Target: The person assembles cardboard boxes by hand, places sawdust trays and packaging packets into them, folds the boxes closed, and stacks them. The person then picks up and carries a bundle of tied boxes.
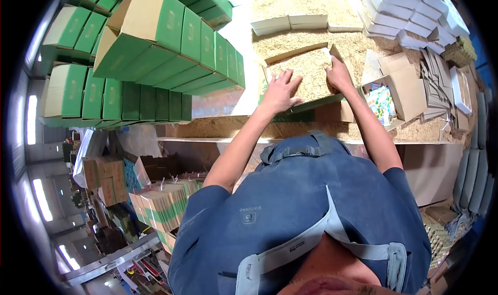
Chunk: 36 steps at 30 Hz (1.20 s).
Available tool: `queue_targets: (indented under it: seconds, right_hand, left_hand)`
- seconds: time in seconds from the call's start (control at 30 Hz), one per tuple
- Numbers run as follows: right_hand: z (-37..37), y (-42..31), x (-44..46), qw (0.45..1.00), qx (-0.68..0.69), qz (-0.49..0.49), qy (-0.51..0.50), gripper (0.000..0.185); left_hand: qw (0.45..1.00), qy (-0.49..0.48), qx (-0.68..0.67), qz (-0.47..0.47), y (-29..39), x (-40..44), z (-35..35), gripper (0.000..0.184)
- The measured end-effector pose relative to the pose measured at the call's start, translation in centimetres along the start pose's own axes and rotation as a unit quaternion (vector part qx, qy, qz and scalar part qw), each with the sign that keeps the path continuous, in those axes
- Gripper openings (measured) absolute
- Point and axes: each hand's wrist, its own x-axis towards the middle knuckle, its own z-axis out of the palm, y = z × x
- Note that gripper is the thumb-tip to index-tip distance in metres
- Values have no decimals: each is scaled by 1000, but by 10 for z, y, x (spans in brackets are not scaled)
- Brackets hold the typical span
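Observation:
An open green cardboard box [319, 103] lies on the table in front of me, with a block covered in pale, straw-coloured shavings [309, 72] inside it. My left hand [281, 90] rests with spread fingers on the near left part of the block and the box edge. At the right side of the box, my right hand [337, 73] reaches over the edge, its fingers between the block and the cardboard wall; some fingertips are hidden. Its fingers look apart.
Stacked green boxes [171, 51] rise on the left. White blocks [308, 21] sit at the back, with more stacked at the back right [407, 10]. To the right are an open carton with colourful packets [381, 104] and flat cardboard pieces [438, 80].

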Motion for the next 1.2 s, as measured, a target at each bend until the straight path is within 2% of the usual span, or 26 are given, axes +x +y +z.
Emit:
queue_targets:
  seconds: [0.17,0.23,0.37,0.4,0.43,0.47,0.57,0.63,0.7,0.77,0.83,0.9,0.97,1.0,1.03,1.07,1.1,1.13,1.17,1.2]
  right_hand:
    - [6,5,0,1000,-9,12,-8,32]
    - [11,7,-5,985,-30,-142,98,30]
    - [0,-9,-19,993,25,-93,62,31]
    - [9,0,-18,961,-8,-229,154,32]
    - [8,0,-19,934,-24,-303,187,32]
    - [-3,-6,-29,941,11,-300,156,31]
    - [-20,4,-48,927,45,-277,249,31]
    - [-47,21,-66,932,84,-194,295,24]
    - [-64,76,-75,936,54,-139,320,20]
    - [-95,119,-93,933,21,-39,357,17]
    - [-116,184,-106,905,-51,24,423,22]
    - [-149,229,-116,894,-117,119,416,30]
    - [-176,275,-113,880,-100,244,395,42]
    - [-186,303,-105,849,57,386,356,48]
    - [-183,333,-95,846,57,389,359,48]
    - [-172,369,-93,827,166,426,327,51]
    - [-170,371,-91,799,272,451,289,54]
    - [-169,374,-91,821,199,458,278,56]
    - [-166,375,-92,820,199,459,279,56]
    - [-169,362,-94,823,143,473,280,56]
  left_hand:
    - [998,-56,-12,17,3,19,6,81]
    - [997,-75,-6,6,6,26,11,83]
    - [995,-84,-50,16,9,31,10,80]
    - [996,-67,-50,28,8,32,21,82]
    - [997,-50,-53,39,8,33,34,83]
    - [997,-64,-35,35,14,35,35,84]
    - [995,-97,-18,25,10,42,39,84]
    - [993,-121,7,15,6,42,45,85]
    - [988,-151,-4,-3,6,44,51,89]
    - [988,-153,-9,4,-2,42,69,91]
    - [988,-155,-14,12,-3,45,75,93]
    - [984,-177,9,-8,-2,46,76,97]
    - [982,-184,37,-9,-3,49,79,98]
    - [983,-181,39,-7,-5,47,82,98]
    - [984,-175,40,-5,-7,48,84,98]
    - [983,-178,43,3,-4,51,84,98]
    - [983,-180,45,-1,-5,49,82,98]
    - [982,-181,47,-6,-6,49,82,98]
    - [982,-182,47,-5,-7,49,82,98]
    - [983,-177,44,-4,-9,48,83,98]
